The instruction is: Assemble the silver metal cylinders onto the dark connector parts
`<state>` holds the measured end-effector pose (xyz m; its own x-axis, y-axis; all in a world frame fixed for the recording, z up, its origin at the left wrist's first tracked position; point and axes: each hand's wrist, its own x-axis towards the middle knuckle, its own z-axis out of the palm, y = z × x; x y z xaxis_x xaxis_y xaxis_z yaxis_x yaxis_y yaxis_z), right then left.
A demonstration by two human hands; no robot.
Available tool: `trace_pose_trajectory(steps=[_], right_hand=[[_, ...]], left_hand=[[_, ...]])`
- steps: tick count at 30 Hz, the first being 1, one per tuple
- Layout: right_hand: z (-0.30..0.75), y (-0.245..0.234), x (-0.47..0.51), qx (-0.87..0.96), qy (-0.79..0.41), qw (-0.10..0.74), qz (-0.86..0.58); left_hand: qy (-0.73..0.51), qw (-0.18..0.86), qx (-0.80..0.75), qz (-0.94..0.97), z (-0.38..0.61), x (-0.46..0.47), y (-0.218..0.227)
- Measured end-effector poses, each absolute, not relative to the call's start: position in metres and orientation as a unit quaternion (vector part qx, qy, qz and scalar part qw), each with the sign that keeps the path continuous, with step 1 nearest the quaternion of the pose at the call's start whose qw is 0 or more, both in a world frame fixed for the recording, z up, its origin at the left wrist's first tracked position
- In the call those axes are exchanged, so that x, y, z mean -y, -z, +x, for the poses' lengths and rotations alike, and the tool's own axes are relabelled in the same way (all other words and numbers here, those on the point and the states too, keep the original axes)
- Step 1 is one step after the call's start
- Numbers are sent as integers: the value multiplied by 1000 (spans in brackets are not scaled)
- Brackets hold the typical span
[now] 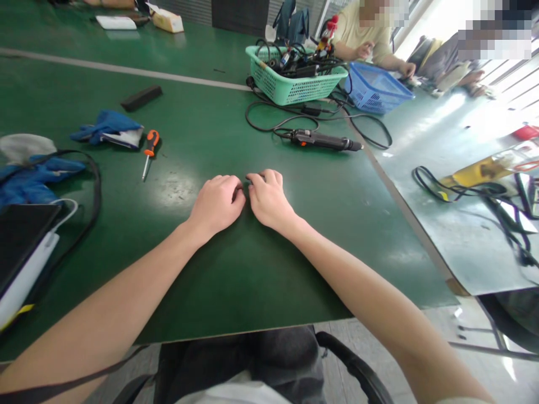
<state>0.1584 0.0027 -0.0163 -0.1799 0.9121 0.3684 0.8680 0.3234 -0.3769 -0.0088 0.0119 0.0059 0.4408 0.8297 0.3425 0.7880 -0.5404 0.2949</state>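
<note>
My left hand (218, 203) and my right hand (266, 197) rest side by side on the green table mat (236, 264), knuckles up and fingers curled under. The fingertips of both hands meet around something small and dark that I cannot make out. An orange-handled screwdriver (149, 150) lies on the mat to the left of my hands. A black electric screwdriver (324, 141) with its coiled cable lies beyond them to the right.
A green basket (295, 84) full of cables and a blue basket (377, 87) stand at the back. Blue cloths (107, 128) lie at the left, a black case (21, 235) at the near left. Two people sit at the far right. Cables (463, 188) cross the grey table.
</note>
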Motion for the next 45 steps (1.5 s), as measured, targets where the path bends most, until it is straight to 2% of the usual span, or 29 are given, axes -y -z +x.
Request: trace_pose_trajectory(steps=[6, 9, 13, 20, 27, 37, 45], right_hand=[[152, 7, -1, 766, -65, 272, -579], [167, -4, 1, 779, -74, 297, -547], [188, -11, 12, 783, -26, 340, -520], [202, 5, 22, 808, 15, 302, -506], [211, -6, 24, 839, 21, 255, -480], [215, -3, 43, 828, -74, 270, -486], [214, -1, 42, 823, -100, 268, -490]], left_hand=[[-232, 59, -470, 850, -8, -13, -6], [-236, 65, -464, 852, -9, -12, -6], [-245, 73, -451, 855, -9, -11, -6], [-214, 63, -382, 897, -3, -8, -10], [-188, 57, -378, 905, -1, -10, -8], [-192, 53, -373, 906, -2, -10, -7], [-185, 39, -321, 928, -1, -8, -10]])
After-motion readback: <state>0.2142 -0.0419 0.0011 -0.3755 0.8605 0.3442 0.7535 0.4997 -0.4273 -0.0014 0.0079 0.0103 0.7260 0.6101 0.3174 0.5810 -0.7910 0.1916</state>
